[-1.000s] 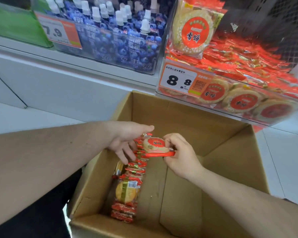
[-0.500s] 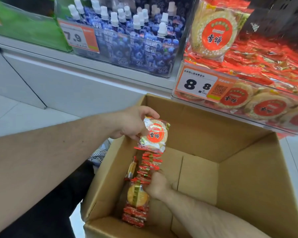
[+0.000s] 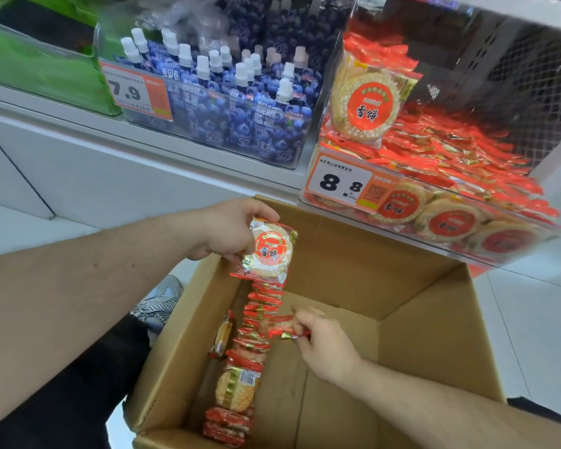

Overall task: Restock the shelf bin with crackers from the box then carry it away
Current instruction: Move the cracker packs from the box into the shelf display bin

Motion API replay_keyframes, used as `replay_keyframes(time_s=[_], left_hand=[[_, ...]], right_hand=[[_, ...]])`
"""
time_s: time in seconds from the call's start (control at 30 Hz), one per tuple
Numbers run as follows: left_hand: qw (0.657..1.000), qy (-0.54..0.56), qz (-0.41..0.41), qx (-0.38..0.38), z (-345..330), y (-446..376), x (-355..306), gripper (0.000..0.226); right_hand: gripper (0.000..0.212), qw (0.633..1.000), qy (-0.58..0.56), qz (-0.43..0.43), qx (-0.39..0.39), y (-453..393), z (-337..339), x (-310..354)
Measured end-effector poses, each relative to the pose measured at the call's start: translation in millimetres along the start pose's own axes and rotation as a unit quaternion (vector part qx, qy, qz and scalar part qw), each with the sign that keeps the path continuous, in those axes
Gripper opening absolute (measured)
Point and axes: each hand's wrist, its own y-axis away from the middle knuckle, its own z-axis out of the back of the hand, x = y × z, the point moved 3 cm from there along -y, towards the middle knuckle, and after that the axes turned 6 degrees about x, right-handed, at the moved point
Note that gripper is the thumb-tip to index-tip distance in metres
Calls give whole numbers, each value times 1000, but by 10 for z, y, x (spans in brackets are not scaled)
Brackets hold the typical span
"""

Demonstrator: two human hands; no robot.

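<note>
The left hand (image 3: 227,231) is raised over the far left corner of the open brown cardboard box (image 3: 428,325), its grip pinching the top edge of a round rice cracker in a clear wrapper with a red circular label (image 3: 271,251); the cracker hangs upright, face toward the camera, just above the box rim. The right hand (image 3: 326,343) is down inside the box, its grip curled round the red crimped ends of one or perhaps two more wrapped crackers (image 3: 284,328); blur makes the count hard to tell. That hand touches the right side of a row of red-edged cracker packets standing on edge (image 3: 255,322), which runs along the box floor near the left wall, from under the raised cracker toward the near end. One packet in the row (image 3: 235,388) lies face up, showing a pale disc with a gold band. A further packet (image 3: 222,335) leans against the left wall beside the row.

Beyond the box, on the white shelf (image 3: 78,124), stands a clear plastic shelf bin (image 3: 337,205) heaped with the same red-wrapped crackers, one propped upright at its back left. An orange-and-white price tag reading 8.8 (image 3: 340,184) is fixed to its front. To its left, a second clear bin holds blue pouches with white caps (image 3: 240,105), tagged 7.9 (image 3: 136,90).
</note>
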Motion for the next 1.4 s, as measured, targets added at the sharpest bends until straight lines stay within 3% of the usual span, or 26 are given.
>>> replay_keyframes(time_s=[0.1, 0.2, 0.33, 0.5, 0.73, 0.83, 0.93, 1.07, 1.13, 1.2, 1.3, 1.4], left_hand=[[1000, -18, -21, 8, -45, 86, -136, 64], [999, -21, -39, 22, -141, 208, -264, 64], [996, -11, -85, 33, -291, 354, -518, 63], [984, 83, -141, 77, -435, 494, -885, 64], [955, 226, -146, 128, -545, 547, -1107, 78], [954, 229, -169, 94, -526, 528, -1170, 67], [965, 174, -193, 28, -452, 494, -1219, 70], [964, 100, -246, -22, -300, 584, -1429, 67], [959, 74, -272, -35, -258, 634, -1544, 68], [955, 67, -289, -29, -260, 664, -1641, 71], [953, 77, -293, -30, -257, 656, -1723, 75], [932, 115, -320, -127, -92, 605, -1771, 65]], right_hand=[[42, 984, 61, 107, -130, 344, 601, 90], [27, 960, 88, 159, -214, 649, 1036, 316], [21, 935, 77, 185, -294, 887, 1404, 561], [16, 905, 75, 210, -361, 966, 1693, 826], [10, 909, 111, 191, -354, 806, 1785, 880], [8, 918, 133, 187, -322, 728, 1821, 893], [12, 925, 120, 190, -308, 673, 1941, 944], [18, 930, -61, 110, -344, 555, 2267, 1033], [36, 942, -148, 33, -299, 439, 2414, 1097], [55, 953, -222, -3, -205, 320, 2495, 1159], [40, 941, -316, -11, -120, 207, 2605, 1222], [30, 927, -339, -20, -160, 65, 2836, 1089]])
